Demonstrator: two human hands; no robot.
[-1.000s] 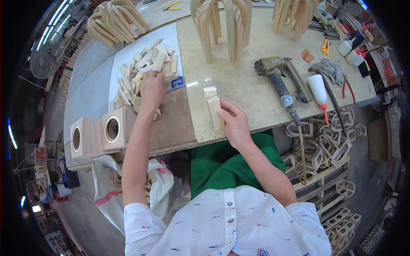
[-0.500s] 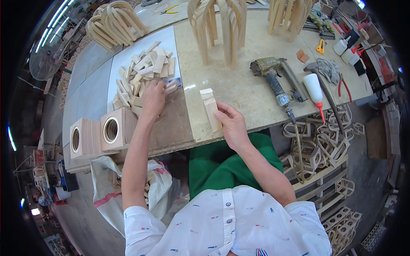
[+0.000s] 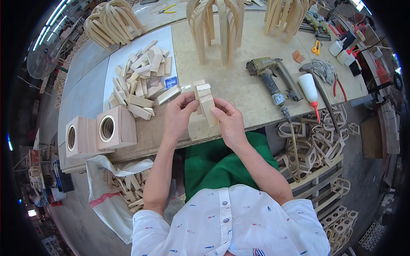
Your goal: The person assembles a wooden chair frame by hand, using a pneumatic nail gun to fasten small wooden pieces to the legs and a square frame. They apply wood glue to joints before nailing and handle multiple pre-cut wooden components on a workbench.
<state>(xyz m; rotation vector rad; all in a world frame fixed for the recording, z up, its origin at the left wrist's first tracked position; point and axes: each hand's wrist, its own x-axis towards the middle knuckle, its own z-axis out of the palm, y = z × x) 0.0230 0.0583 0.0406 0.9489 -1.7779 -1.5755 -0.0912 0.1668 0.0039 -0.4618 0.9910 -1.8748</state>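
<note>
Over the front part of the workbench (image 3: 239, 81), my right hand (image 3: 230, 123) pinches a small pale wood block (image 3: 207, 104) with a white smear on its far end. My left hand (image 3: 177, 116) is closed on a second small wood block (image 3: 197, 83), set close against the left side of the first; whether the two touch is hard to tell. Left of my hands lies a loose pile of short wood offcuts (image 3: 139, 79) on a white sheet, and one cut piece (image 3: 169, 94) rests at the pile's right edge.
Two stacks of square wood plates with round holes (image 3: 121, 128) stand front left. Right of my hands lie a nail gun (image 3: 269, 79) with its hose, a white glue bottle (image 3: 308, 87) and a hammer (image 3: 324, 98). Bent wood frames (image 3: 224, 34) stand at the back. A white sack (image 3: 106, 211) of offcuts sits below.
My left hand has come away from the pile, moving right with a wood block, and now meets my right hand. The block in my right hand stays about where it was.
</note>
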